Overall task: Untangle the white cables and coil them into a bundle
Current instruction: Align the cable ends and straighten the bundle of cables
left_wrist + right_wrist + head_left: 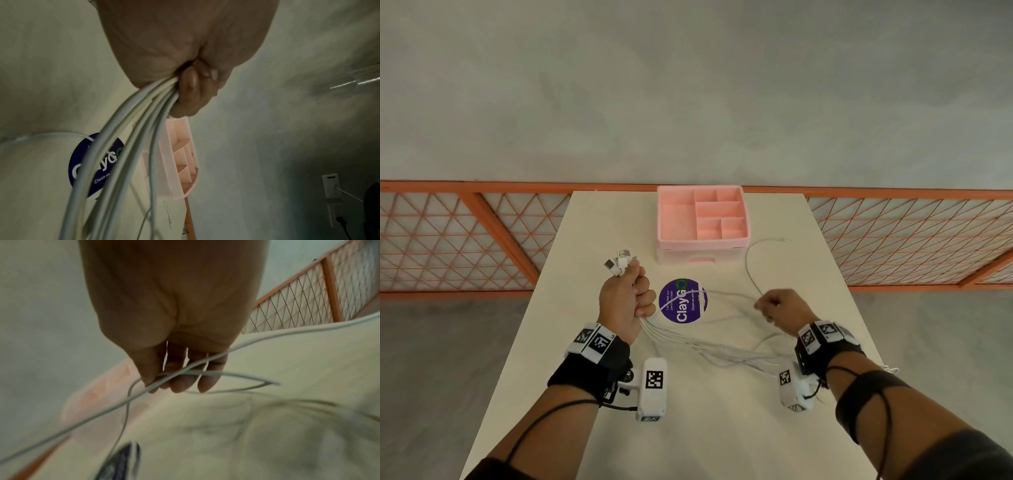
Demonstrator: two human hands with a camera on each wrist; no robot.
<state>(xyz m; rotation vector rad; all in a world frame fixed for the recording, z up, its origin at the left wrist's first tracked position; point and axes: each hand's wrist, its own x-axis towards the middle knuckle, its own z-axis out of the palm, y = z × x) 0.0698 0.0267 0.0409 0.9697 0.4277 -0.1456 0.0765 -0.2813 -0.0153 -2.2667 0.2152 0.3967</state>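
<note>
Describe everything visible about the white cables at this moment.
The white cables are several thin, smooth cords. The left hand grips them in a fist, plug ends sticking out above it. The strands sag loosely to the table, crossing the purple sticker. The right hand pinches one strand, which curves toward the pink organizer.

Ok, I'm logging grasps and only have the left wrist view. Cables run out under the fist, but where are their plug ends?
Observer: The plug ends of the white cables stick up, bunched, from the top of the left hand.
Operator: And the other hand?
Observer: The right hand pinches a single white cable between thumb and fingertips, above the table.
Operator: Where does that one end?
Observer: It arcs away from the hand, and its far end is just right of the pink organizer, unheld.
</note>
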